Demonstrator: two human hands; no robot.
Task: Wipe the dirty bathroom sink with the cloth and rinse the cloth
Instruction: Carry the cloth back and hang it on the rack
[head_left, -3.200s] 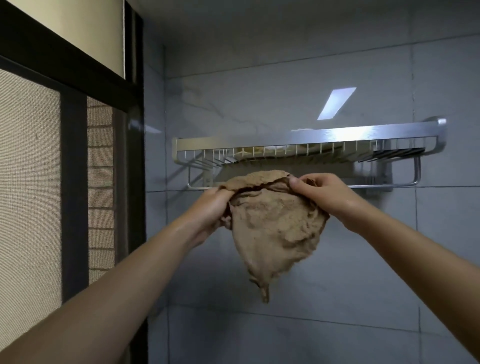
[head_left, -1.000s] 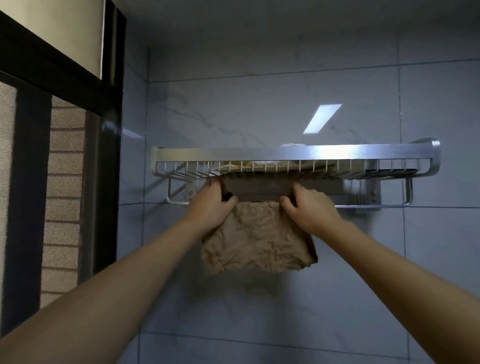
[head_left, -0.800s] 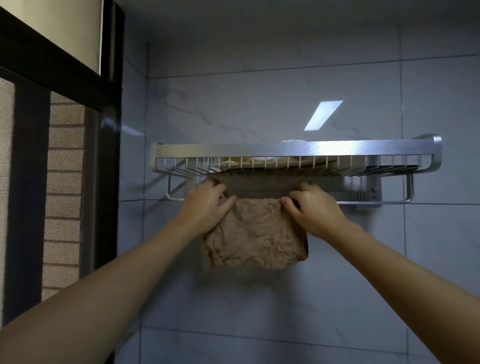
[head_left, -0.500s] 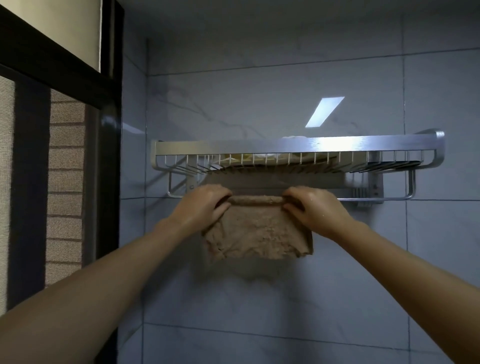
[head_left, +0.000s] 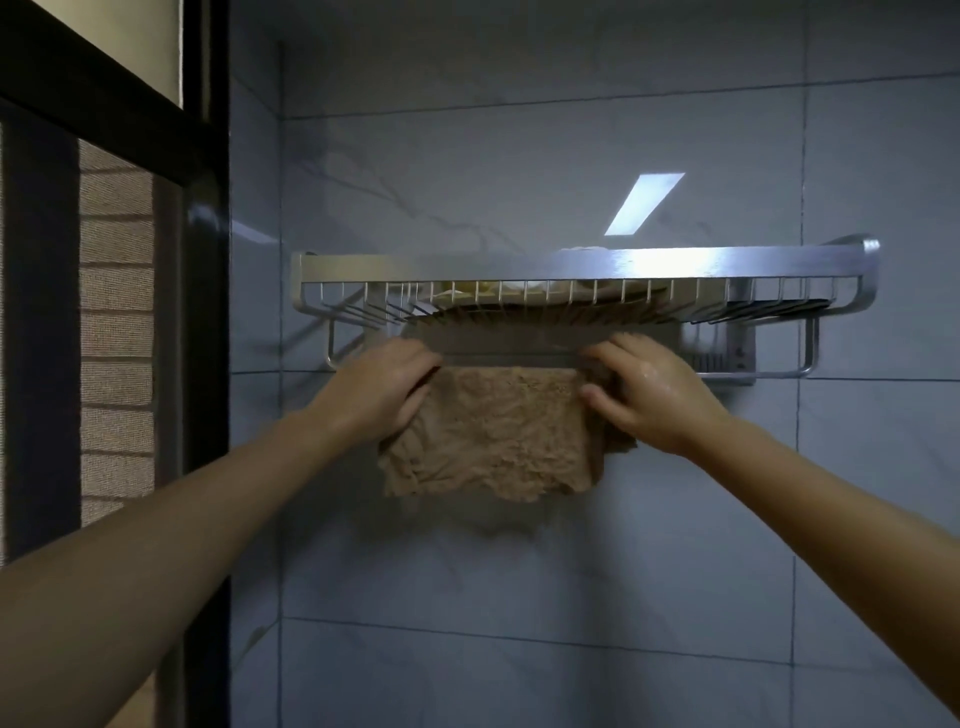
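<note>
A brown cloth hangs folded over the lower rail of a metal wall rack. My left hand grips the cloth's top left corner at the rail. My right hand, wet and shiny, grips the top right corner, thumb in front of the fabric. The cloth's lower edge hangs free against the grey tiled wall. The sink is out of view.
The rack's wire shelf holds pale folded items above the cloth. A dark window frame with a mesh screen stands at the left. Grey wall tiles fill the area below the rack.
The cloth went from a bunched bundle held in the air to being draped over the rail. Over the last second both hands pulled it down and spread it along the rail.
</note>
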